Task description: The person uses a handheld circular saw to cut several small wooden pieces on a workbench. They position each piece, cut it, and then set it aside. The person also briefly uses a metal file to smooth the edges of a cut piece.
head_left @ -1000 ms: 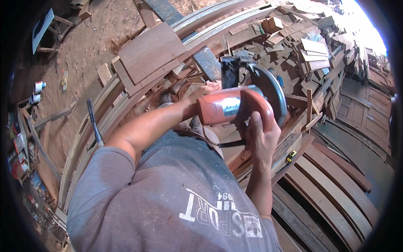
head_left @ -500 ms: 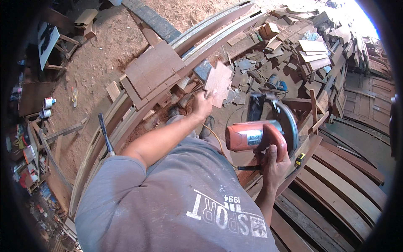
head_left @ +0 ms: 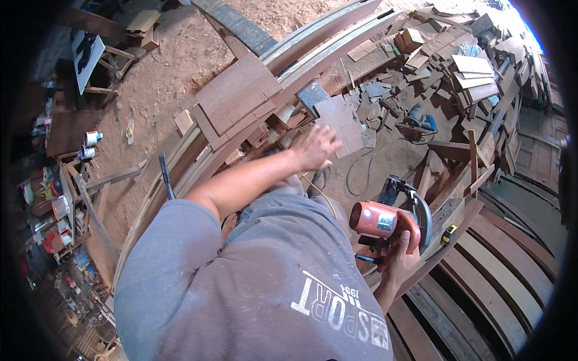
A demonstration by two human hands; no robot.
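My right hand (head_left: 402, 256) is wrapped round the rear handle of an orange circular saw (head_left: 374, 219), whose round blade guard faces right above the edge of a wooden beam. In front of my body, my left hand (head_left: 316, 148) is open with its fingers spread. Just beyond those fingers is a thin, flat brown wood offcut (head_left: 346, 125) with a notched edge. I cannot tell whether it is in the air or lying on the scrap. Left of that hand, wider flat wooden panels (head_left: 238, 95) with notched edges lie across two long beams (head_left: 328, 45).
Scrap wood (head_left: 415, 66) is heaped ahead and to the right, with a blue power tool (head_left: 419, 120) on the ground beside it. A yellow tape measure (head_left: 448, 233) sits on the right-hand beam. Long boards (head_left: 500, 259) lie at the right. A dark-handled tool (head_left: 166, 175) stands by the left beams.
My left hand has opened and let go of the wood offcut, which is now beyond the fingers. My right hand has lowered the circular saw toward the right-hand beam.
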